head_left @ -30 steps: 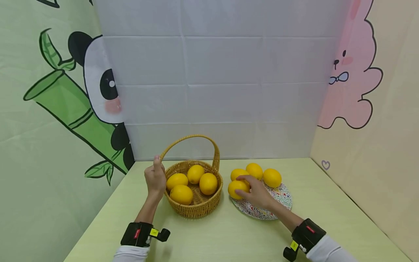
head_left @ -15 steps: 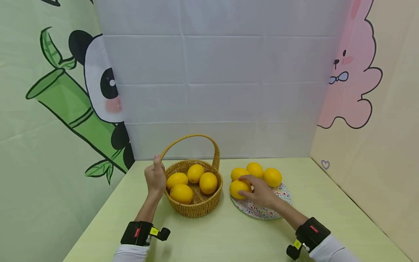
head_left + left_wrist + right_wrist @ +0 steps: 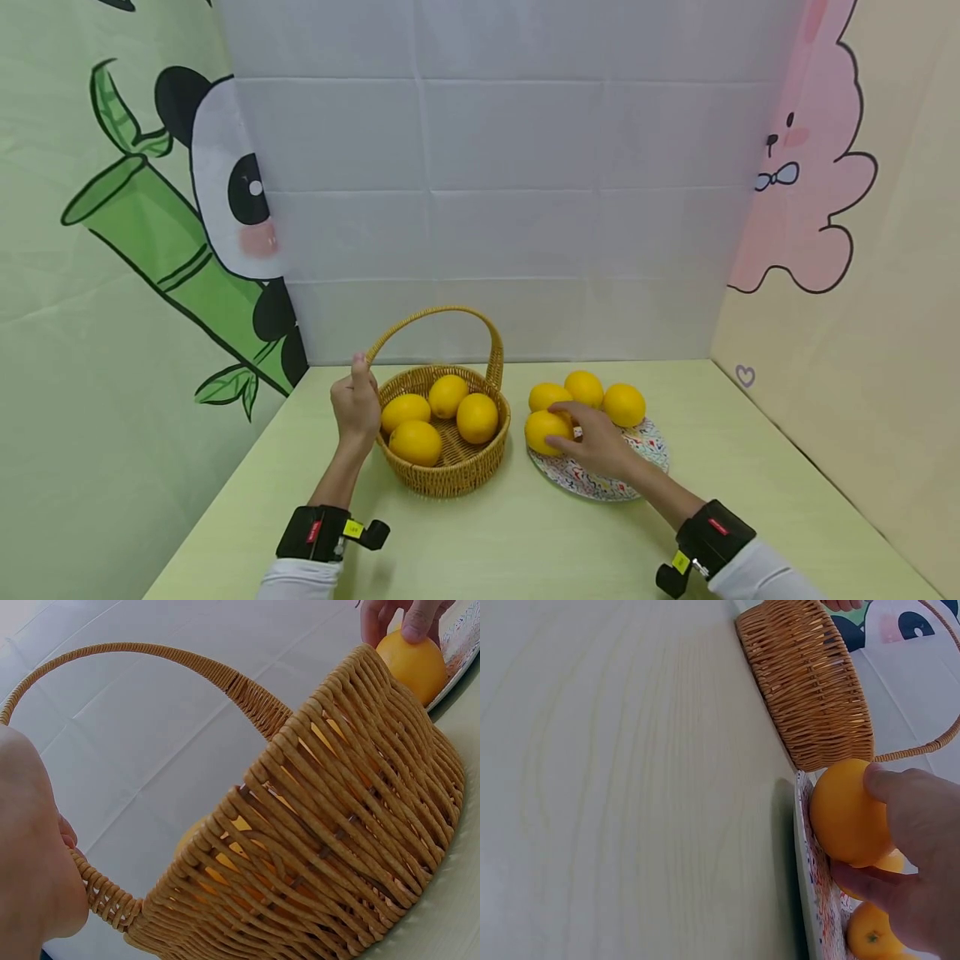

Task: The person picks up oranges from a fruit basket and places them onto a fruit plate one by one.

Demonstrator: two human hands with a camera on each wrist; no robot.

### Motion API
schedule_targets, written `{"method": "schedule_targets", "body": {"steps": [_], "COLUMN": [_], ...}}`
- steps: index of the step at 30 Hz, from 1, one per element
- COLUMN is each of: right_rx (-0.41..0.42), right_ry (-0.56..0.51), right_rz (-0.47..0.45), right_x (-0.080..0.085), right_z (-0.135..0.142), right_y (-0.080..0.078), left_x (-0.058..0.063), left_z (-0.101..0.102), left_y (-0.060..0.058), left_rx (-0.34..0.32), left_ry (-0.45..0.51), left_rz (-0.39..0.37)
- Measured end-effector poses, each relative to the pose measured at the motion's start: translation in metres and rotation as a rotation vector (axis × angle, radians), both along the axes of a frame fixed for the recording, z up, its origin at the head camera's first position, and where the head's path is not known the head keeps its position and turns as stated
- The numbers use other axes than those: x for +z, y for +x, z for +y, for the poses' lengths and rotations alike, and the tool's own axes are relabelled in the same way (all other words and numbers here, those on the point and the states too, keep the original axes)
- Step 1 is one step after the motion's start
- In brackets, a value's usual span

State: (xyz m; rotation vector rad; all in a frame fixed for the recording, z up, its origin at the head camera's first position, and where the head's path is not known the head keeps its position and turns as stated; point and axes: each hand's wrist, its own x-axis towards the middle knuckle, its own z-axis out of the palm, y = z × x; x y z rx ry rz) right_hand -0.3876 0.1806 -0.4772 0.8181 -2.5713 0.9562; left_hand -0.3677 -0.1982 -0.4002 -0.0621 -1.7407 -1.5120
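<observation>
The left hand [image 3: 356, 407] grips the handle [image 3: 495, 357] of the wicker basket [image 3: 450, 482] while the right hand [image 3: 600, 443] pinches an orange [image 3: 543, 433] at the left edge of the patterned plate [image 3: 649, 447].

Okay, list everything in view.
Table: one, pale green, foreground
Basket: one, tan, on table
Basket fruits: four, yellow, inside
Plate: one, multicoloured, right of basket
Plate fruits: three, yellow, far side
Held fruit: one, yellow, plate edge
Backdrop: one, grey, behind
Side walls: two, pale, flanking
Panda-and-bamboo drawing: one, multicoloured, left
Animal drawing: one, pink, right
Heart: one, purple, right
Wrist units: two, black, forearms
Sleeves: two, white, bottom
Left hand: one, around handle
Right hand: one, around held fruit
</observation>
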Motion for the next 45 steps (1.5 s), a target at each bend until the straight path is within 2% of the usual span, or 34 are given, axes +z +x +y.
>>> {"method": "schedule_targets", "body": {"steps": [7, 14, 21, 24, 31, 41, 45], "right_rx": [0.012, 0.016, 0.008, 0.008, -0.015, -0.003, 0.006], "right_ry": [0.039, 0.124, 0.144, 0.150, 0.210, 0.259, 0.266], "right_rz": [0.020, 0.087, 0.064, 0.083, 0.094, 0.141, 0.141], "right_x": [0.001, 0.007, 0.023, 0.029, 0.038, 0.047, 0.053], "right_z": [0.001, 0.003, 0.007, 0.009, 0.015, 0.014, 0.007], "right_y": [-0.001, 0.001, 0.009, 0.010, 0.013, 0.014, 0.014], "left_x": [0.002, 0.002, -0.020, -0.023, -0.023, -0.023, -0.020], "left_z": [0.001, 0.000, -0.012, -0.014, -0.015, -0.014, -0.011], "left_y": [0.001, 0.001, -0.028, -0.031, -0.031, -0.031, -0.027], "left_rx": [0.005, 0.011, 0.029, 0.034, 0.028, 0.034, 0.024], "left_ry": [-0.003, -0.007, -0.002, -0.009, -0.015, -0.001, 0.012], "left_rz": [-0.004, -0.027, -0.019, -0.014, 0.014, -0.007, -0.018]}}
